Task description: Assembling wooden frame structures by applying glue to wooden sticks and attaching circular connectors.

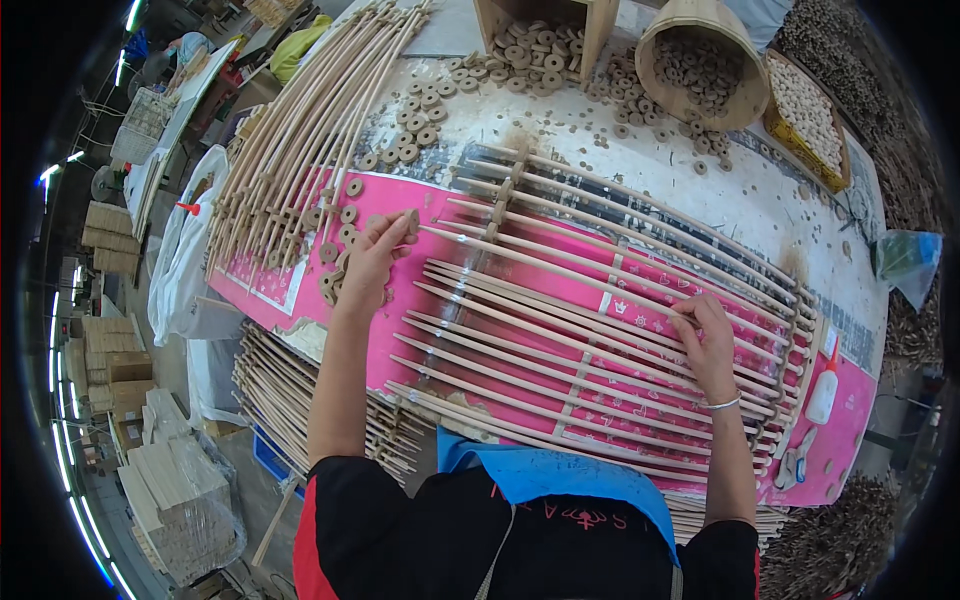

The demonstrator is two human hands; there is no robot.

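My left hand [370,262] is closed in a pinch on a small brown wooden disc [412,221], held near the left end of a thin wooden rod [540,258]. More round discs with centre holes [329,253] lie beside and under this hand on the pink sheet. My right hand [708,345] pinches a rod toward its right part; the fingers hide exactly which one. Several parallel rods [560,345] lie side by side across the pink sheet. At their right ends is a row of discs [780,390]; at the far left ends, some rods carry discs [505,195].
A bundle of rods [310,120] lies far left. At the back are a wooden box [598,40] and a tipped wooden bucket [752,95], both with discs, plus a tray of pale pieces [800,110]. A glue bottle [822,393] and scissors [796,462] lie at right.
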